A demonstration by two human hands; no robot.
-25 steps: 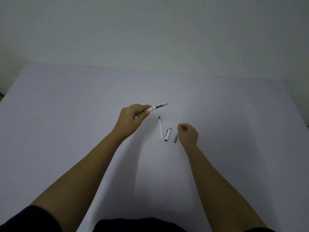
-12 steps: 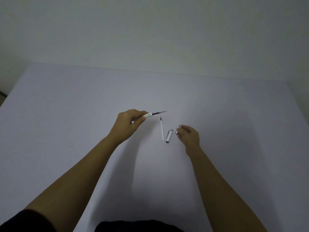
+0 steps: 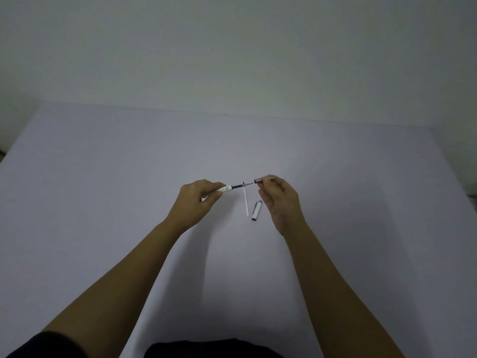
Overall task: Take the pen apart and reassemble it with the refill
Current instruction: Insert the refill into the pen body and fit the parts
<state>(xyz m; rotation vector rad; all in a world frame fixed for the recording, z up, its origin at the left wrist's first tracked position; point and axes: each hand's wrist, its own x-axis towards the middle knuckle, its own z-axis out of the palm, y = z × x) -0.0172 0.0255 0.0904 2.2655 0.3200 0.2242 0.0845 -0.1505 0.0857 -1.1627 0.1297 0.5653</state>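
Above the table's (image 3: 103, 202) middle, the left hand (image 3: 198, 202) pinches the pen barrel (image 3: 225, 188), refill (image 3: 241, 186) protruding; the right hand (image 3: 281, 200) pinches the tip section (image 3: 259, 180), aligned for threading. Spare refill (image 3: 246, 201) and cap (image 3: 256, 210) lie below.

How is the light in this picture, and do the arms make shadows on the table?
Head view: dim, even light, no glare. The table carries soft shadows right of each forearm. The far table edge bows, a wide-angle effect. The pen in the left hand and the tip piece in the right hand are small, with little detail.
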